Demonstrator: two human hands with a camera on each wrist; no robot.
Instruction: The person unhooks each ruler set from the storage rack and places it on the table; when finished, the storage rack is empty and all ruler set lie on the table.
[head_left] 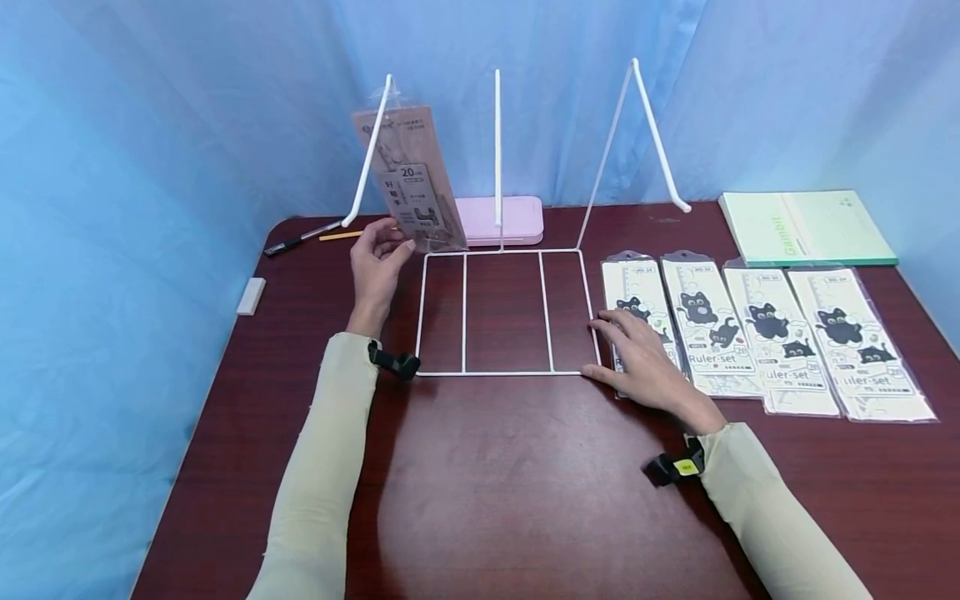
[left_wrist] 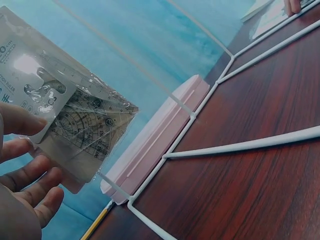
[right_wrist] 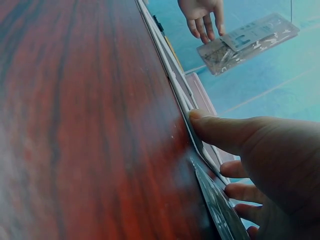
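A brown-backed packaged ruler set hangs from the left hook of a white wire rack. My left hand pinches the package's lower left edge, thumb on the front; the left wrist view shows clear rulers and a protractor inside. At the rack's front right corner, my right hand rests with its thumb at the front bar and its fingers, fairly straight, over the side bar. That hand partly covers the nearest of several white cat-printed ruler sets, which lie in a row to the right.
Behind the rack lies a pink case. A black pen, a yellow pencil and a white eraser are at the left. The green notebook lies back right. Two more rack hooks stand up; blue curtains hang behind.
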